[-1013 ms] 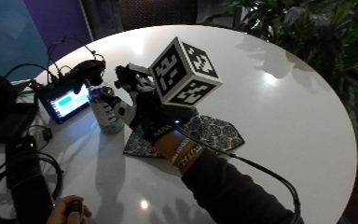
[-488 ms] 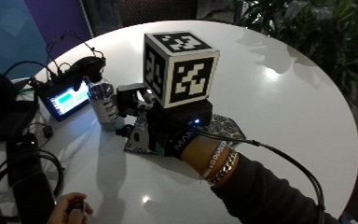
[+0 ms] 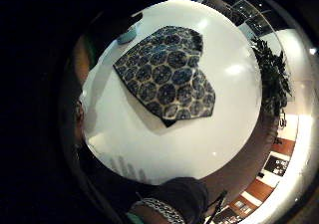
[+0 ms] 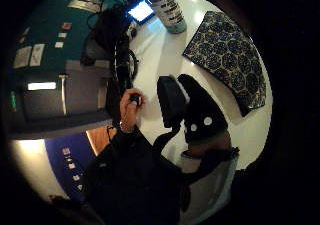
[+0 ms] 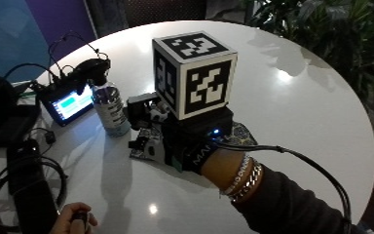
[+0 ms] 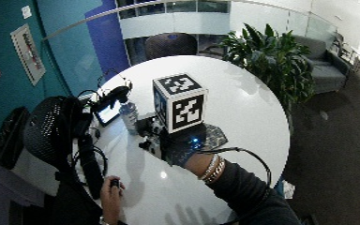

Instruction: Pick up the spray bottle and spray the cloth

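Bottle (image 5: 111, 108): upright on the table (image 5: 316, 112), beside a small screen (image 5: 68, 104), untouched.
Cloth (image 3: 168, 74): flat on the table, under the hand.
Hand (image 5: 193, 151): above the cloth; fingers hidden, state unclear.

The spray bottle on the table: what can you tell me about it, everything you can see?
The bottle stands upright on the white table, next to a small lit screen and beside the patterned cloth. Its body looks like clear plastic with a pale label bearing dark print, and it carries a black spray head on top. Nothing grips it: the gloved right hand is over the cloth, apart from the bottle. Whether it holds liquid cannot be told.
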{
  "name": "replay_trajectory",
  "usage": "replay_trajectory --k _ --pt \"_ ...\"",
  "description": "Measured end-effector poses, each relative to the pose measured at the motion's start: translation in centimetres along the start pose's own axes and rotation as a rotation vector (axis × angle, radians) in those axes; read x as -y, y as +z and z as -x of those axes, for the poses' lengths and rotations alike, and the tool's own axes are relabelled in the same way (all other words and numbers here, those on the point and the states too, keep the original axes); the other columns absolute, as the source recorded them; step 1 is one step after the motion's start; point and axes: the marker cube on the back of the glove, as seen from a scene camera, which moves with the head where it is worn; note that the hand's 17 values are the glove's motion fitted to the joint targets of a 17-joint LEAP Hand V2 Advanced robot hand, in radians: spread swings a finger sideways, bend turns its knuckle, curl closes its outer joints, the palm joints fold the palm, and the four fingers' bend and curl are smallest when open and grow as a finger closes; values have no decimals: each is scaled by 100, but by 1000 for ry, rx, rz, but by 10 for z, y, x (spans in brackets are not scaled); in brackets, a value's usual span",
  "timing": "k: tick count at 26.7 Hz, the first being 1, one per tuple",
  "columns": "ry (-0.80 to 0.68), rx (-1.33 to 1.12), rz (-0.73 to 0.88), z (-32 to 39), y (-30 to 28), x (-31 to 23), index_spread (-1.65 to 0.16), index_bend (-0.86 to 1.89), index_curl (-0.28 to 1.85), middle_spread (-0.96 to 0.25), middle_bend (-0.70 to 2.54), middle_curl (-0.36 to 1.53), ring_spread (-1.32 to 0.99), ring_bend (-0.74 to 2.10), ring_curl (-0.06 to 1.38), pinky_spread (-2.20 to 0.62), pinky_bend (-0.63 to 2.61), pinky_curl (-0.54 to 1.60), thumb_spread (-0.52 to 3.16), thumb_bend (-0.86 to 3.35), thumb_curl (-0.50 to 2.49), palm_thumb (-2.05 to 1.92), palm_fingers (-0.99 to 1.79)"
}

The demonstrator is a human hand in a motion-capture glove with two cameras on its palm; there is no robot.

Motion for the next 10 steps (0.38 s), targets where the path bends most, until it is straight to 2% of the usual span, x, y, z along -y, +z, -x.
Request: replay_trajectory --k 10 --pt "-22 17 56 2 10 3 -41 22 36 1 18 33 -1 15 19 26 32 36 129 -1 31 59 29"
